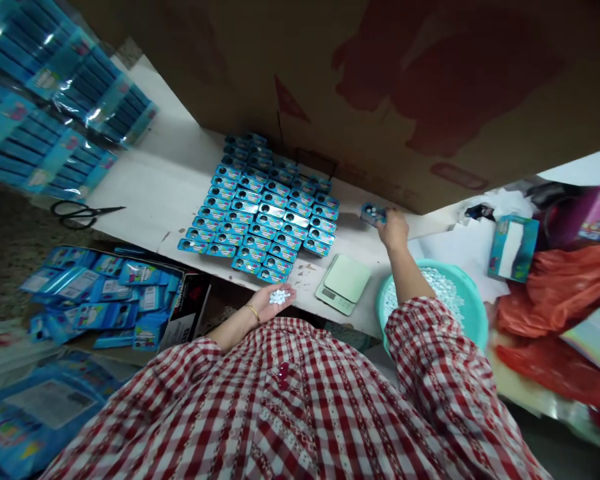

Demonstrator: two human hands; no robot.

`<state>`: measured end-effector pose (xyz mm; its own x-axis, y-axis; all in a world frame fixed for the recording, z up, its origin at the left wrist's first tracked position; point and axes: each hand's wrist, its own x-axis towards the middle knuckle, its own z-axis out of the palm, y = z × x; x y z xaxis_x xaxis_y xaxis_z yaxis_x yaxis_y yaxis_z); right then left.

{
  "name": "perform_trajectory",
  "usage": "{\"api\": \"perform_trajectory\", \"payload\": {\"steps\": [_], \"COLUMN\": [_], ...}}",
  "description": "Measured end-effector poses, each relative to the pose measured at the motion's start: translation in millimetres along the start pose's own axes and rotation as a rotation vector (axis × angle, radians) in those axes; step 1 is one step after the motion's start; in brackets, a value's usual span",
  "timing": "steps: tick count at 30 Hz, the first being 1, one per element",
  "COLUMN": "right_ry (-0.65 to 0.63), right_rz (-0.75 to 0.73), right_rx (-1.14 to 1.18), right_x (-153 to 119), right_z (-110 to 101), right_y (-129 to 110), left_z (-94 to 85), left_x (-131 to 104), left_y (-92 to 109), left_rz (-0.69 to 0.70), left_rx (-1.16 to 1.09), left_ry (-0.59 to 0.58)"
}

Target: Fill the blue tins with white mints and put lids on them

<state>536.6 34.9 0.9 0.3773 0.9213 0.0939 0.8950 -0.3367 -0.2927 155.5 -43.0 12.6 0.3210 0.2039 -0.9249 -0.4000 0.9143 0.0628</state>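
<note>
My left hand [266,304] is turned palm up near the table's front edge, its cupped palm holding a small heap of white tablet-like pieces [279,297]. Farther out, my right hand [395,230] has its fingers at a small blue tin [373,213] with some white pieces in or on it; the fingertips are partly hidden. Between the hands lies a pale green digital scale [344,283]. Many small blue tins [265,220] stand in tight rows on the white table. Beneath my right forearm is a turquoise basin [473,293] full of similar white pieces.
A large cardboard box [260,60] walls off the back. Black scissors [83,215] lie at the left edge, above a carton of blue packets [105,293]. Wrapped blue packs [55,100] sit far left. Right: a blue-green box [514,247] and red plastic bags [565,287].
</note>
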Motion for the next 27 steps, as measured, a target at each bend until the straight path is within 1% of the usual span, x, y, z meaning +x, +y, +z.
{"api": "perform_trajectory", "payload": {"steps": [3, 6, 8, 10, 13, 17, 20, 22, 23, 25, 27], "right_ry": [-0.026, -0.042, -0.065, -0.098, -0.146, -0.163, -0.121, -0.062, -0.022, 0.064, 0.117], "right_rz": [-0.033, -0.052, -0.084, -0.107, -0.082, -0.046, -0.075, -0.065, -0.038, 0.054, 0.133], "right_rx": [0.016, 0.103, 0.152, 0.172, 0.168, 0.223, 0.269, 0.28, 0.29, 0.331, 0.384], "right_x": [-38, -83, -115, -144, -176, -195, -201, -203, -205, -208, -211], "right_z": [-18, -27, -28, -24, -13, -3, -8, -16, -19, -25, -28], "right_y": [-3, -9, -16, -25, -35, -37, -33, -28, -24, -16, -9], "left_z": [11.8, 19.1, 20.5, 19.9, 18.3, 16.5, 13.3, 10.3, 8.8, 6.4, 5.1], "left_x": [4, 5, 6, 6, 6, 2, -1, -1, -1, -1, 0], "left_y": [-2, -6, -9, -11, -14, -16, -15, -14, -14, -13, -12], "left_rz": [-0.017, -0.034, -0.045, -0.055, -0.067, -0.063, -0.052, -0.04, -0.035, -0.027, -0.023], "left_rx": [0.084, 0.15, 0.181, 0.198, 0.21, 0.234, 0.227, 0.208, 0.198, 0.177, 0.163], "left_ry": [-0.036, -0.063, -0.075, -0.086, -0.096, -0.088, -0.077, -0.075, -0.073, -0.069, -0.069]}}
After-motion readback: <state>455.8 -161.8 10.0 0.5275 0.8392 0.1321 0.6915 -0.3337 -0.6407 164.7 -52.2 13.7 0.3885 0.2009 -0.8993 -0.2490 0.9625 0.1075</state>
